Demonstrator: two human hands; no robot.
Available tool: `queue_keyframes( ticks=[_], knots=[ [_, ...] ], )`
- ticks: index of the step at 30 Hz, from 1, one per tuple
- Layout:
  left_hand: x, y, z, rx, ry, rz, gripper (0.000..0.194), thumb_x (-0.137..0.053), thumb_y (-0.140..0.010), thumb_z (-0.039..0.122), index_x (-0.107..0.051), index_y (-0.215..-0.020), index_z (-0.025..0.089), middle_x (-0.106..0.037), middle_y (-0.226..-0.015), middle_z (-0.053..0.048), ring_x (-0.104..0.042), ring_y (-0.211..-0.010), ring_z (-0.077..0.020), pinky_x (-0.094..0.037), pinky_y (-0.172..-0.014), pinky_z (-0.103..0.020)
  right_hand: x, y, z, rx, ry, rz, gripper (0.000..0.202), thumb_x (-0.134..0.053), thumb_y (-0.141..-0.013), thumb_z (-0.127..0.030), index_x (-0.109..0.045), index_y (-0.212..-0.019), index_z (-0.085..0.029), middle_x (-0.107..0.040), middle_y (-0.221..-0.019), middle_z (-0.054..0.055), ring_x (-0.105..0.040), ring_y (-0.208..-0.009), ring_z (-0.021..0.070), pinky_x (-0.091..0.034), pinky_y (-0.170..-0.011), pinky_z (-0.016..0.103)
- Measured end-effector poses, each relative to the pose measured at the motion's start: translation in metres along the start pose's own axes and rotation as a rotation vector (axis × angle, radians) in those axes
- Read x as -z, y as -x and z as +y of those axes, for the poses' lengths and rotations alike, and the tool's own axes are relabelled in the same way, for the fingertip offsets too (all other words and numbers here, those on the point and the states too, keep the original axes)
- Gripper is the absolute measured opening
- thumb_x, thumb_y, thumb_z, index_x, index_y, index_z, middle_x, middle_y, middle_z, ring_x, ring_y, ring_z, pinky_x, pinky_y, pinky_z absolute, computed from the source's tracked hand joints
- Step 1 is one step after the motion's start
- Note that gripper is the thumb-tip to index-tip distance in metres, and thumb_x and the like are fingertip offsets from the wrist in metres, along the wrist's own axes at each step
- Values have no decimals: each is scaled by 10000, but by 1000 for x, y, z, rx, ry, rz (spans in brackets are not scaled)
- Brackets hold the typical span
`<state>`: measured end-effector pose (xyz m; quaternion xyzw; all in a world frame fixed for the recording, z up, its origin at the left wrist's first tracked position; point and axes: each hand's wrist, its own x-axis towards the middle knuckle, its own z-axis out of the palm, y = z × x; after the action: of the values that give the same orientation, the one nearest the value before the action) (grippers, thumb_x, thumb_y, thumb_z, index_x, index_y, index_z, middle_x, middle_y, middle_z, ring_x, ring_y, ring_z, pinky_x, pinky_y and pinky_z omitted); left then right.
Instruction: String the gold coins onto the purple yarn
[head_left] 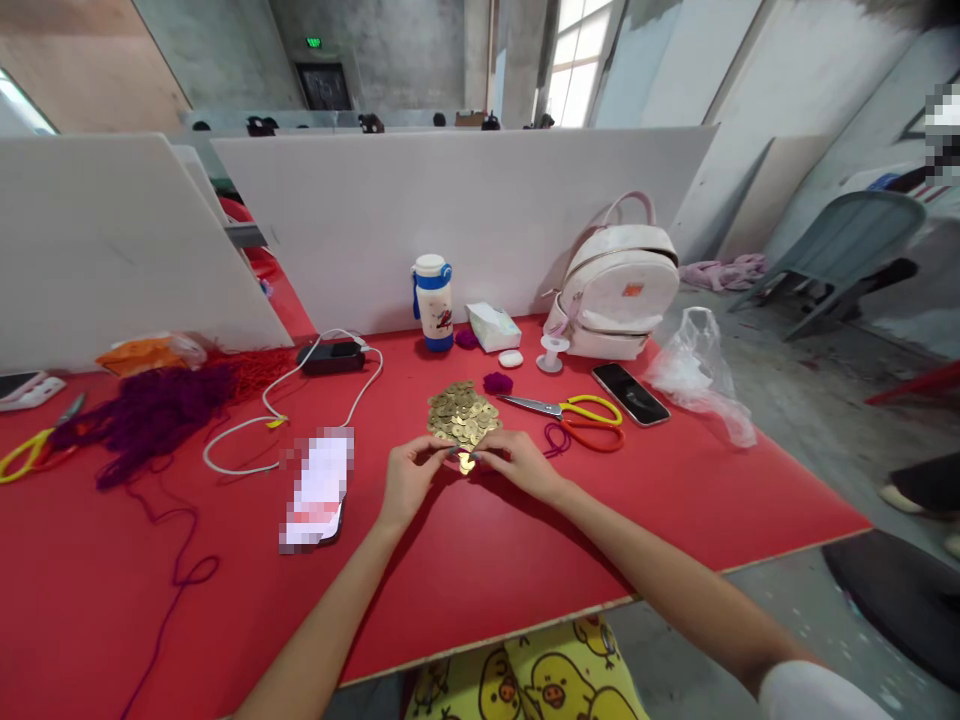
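Note:
My left hand (409,482) and my right hand (521,462) meet close together over the red table, thumbs and fingertips pinched. What lies in either pinch is too small to make out. A few shiny gold coins (466,464) show just below and between my fingertips. Right behind my hands lies a heap of brass-coloured coins (461,408), its front edge partly covered by my fingers. To the right of the heap are scissors (574,410) with yellow and orange handles, blades pointing left, beside a loop of purple yarn (556,440). A small purple yarn bundle (498,383) sits behind the heap.
On the red table (465,570), a lit phone (321,488), white cable (225,440), and purple yarn pile (165,405) lie left. Behind stand a bottle (433,305), tissue pack (493,327), white spool (553,353) and backpack (619,285). A dark phone (630,392) and plastic bag (697,370) lie right.

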<state>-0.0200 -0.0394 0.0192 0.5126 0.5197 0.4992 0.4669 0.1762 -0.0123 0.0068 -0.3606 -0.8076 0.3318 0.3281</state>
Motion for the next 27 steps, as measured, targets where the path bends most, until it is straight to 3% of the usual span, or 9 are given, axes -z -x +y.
queue_keyframes(
  ticks=[5, 9, 16, 27],
  knots=[
    [-1, 0, 3, -111, -28, 0, 76, -711, -685, 242, -762, -707, 191, -728, -746, -43, -679, -760, -194, -537, -714, -276, -4, 0, 1, 63, -127, 51, 315, -418, -996, -327, -702, -953, -197, -703, -935, 63, -619, -902, 199, -445, -846, 322],
    [-5, 3, 3, -129, 6, -25, 59, -728, -678, 242, -767, -697, 201, -700, -732, -35, -654, -700, -169, -521, -627, -243, -6, 0, 2, 93, -217, 70, 277, -493, -965, -363, -701, -890, -197, -689, -911, 59, -619, -900, 197, -459, -861, 335],
    [-9, 6, 4, -87, 37, -17, 71, -750, -658, 254, -761, -683, 189, -686, -691, -26, -626, -605, -142, -514, -585, -235, -5, 1, -6, 109, -188, 98, 197, -557, -931, -286, -701, -833, -194, -673, -877, 59, -617, -874, 191, -478, -830, 335],
    [-11, 9, 3, 89, 131, -18, 184, -747, -665, 312, -724, -752, 152, -705, -657, -21, -657, -516, -171, -573, -520, -289, -3, 4, -6, 107, 58, 167, 145, -559, -873, -139, -675, -914, -216, -660, -950, 56, -596, -942, 204, -484, -845, 343]
  ],
)
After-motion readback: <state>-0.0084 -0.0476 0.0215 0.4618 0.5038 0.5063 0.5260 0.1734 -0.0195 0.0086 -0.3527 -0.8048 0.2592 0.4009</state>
